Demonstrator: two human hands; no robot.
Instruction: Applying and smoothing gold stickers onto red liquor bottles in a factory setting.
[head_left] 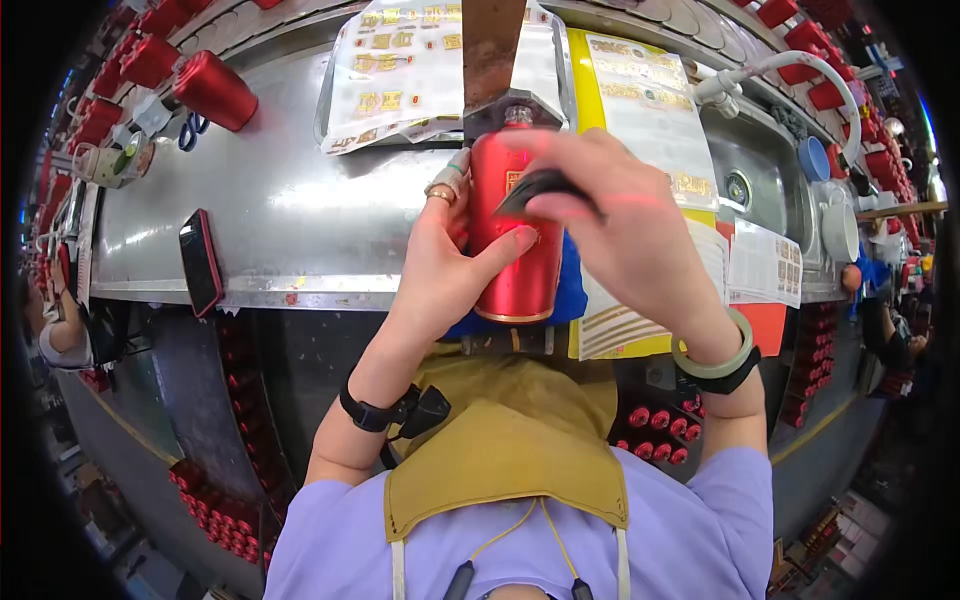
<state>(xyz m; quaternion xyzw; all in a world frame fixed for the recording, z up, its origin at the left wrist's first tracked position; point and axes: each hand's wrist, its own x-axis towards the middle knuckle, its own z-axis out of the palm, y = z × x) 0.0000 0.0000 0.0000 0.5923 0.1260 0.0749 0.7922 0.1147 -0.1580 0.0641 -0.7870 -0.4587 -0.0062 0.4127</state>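
A mustard apron (505,460) fills the lower middle of the frame. Above it, the left hand (440,255) is wrapped around the left side of a red bottle (515,285) in the centre, its thumb pressed on the front. The right hand (630,205), blurred, pinches a dark flat tool (550,188) over the bottle's small gold label (513,180); whether the tool touches the surface I cannot tell. A blue cloth (571,285) shows beside the bottle's base.

If the left thumb eases off, the smooth bottle could roll or turn under the tool's push; a tilted edge might scratch the red finish, lift the label or catch the thumb just beside it.

Farther out on the metal table (290,220), a phone (201,262) lies at left, overhanging the front edge, where a knock could drop it. Gold-printed sheets (390,70) lie at upper centre; a sink (765,150) sits at upper right.
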